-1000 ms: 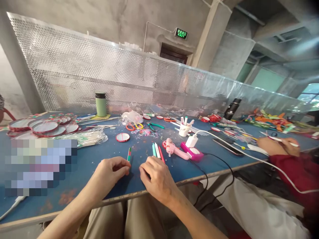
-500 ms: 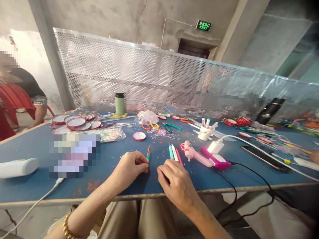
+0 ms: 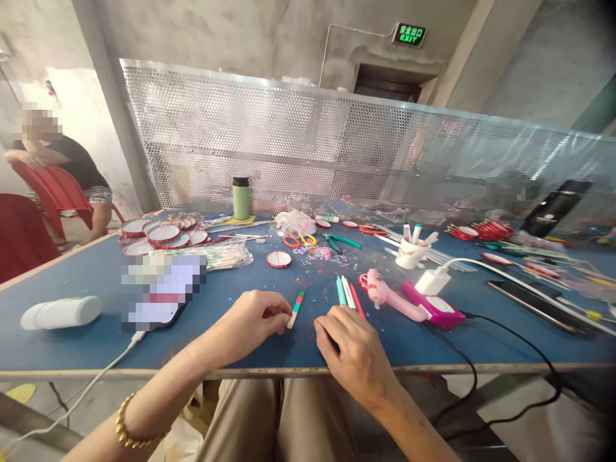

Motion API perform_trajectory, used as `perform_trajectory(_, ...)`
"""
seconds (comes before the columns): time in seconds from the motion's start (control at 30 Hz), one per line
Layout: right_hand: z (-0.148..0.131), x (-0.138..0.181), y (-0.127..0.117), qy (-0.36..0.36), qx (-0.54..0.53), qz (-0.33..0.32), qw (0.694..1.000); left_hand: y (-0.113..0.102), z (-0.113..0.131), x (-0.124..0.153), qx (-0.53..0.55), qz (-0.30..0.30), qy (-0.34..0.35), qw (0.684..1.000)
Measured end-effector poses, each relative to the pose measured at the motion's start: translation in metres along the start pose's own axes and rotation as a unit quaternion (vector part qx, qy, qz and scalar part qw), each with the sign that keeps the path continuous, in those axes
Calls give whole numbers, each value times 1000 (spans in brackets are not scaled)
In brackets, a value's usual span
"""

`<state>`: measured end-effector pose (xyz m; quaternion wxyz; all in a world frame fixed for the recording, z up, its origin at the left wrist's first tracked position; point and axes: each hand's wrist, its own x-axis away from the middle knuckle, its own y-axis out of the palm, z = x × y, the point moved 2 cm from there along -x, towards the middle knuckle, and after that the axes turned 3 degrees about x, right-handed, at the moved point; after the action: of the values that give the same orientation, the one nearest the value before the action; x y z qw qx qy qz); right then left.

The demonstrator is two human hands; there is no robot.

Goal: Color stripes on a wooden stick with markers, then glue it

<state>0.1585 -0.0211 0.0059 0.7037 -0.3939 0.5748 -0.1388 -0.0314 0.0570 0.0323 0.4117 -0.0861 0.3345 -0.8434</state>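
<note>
My left hand (image 3: pixel 255 324) is closed, with thumb and forefinger at the lower edge of a small flat wooden stick (image 3: pixel 299 306). Bands of green and red colour the stick's upper part; its lower end is bare wood. My right hand (image 3: pixel 353 350) rests on the table in a loose curl, its fingertips turned under; nothing shows in the gap by the thumb. Just beyond its knuckles lie a teal pen (image 3: pixel 341 290), a white pen (image 3: pixel 347 292) and a red pen (image 3: pixel 357 299). A round red-rimmed disc (image 3: pixel 278 259) lies farther back, past the stick.
Right of the pens are a pink glue gun (image 3: pixel 392 298), a magenta power block (image 3: pixel 436 311) with cables, and a cup of markers (image 3: pixel 410 253). Left are a phone (image 3: pixel 166 292) and a white bottle (image 3: pixel 61 313). Pliers (image 3: pixel 342 241) lie behind; a person (image 3: pixel 72 160) sits far left.
The stick has tilted outward from my left fingers, and more of its lower end shows. My right hand keeps its curl. The whole view has shifted slightly left.
</note>
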Motion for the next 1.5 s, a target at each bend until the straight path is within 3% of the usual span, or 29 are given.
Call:
perform_trajectory(0.07, 0, 1, 0, 1, -2, 8, 1000, -7, 1, 7, -96, 39, 55, 993)
perform_trajectory(0.17, 0, 1, -1, 2, -10, 14, 1000, -4, 0, 17, -180, 23, 154, 971)
perform_trajectory(0.23, -1, 0, -1, 2, -17, 5, 1000, 3, -2, 24, -233, 18, 178, 956)
perform_trajectory(0.47, -2, -1, -2, 3, -12, -11, 1000, 21, 1, 36, -305, 45, 162, 938)
perform_trajectory(0.9, -2, -4, -4, 8, -41, -36, 998, 49, 5, 30, -319, 79, 159, 931)
perform_trajectory(1.03, -1, -6, -4, 16, -52, -61, 997, 50, -2, 30, -323, 126, 165, 923)
perform_trajectory(1.17, -1, -7, -3, 22, -47, -72, 996, 50, -4, 29, -309, 98, 162, 932)
perform_trajectory(1.5, 1, -12, -2, 2, -33, -77, 996, 46, 0, 22, -292, 105, 188, 932)
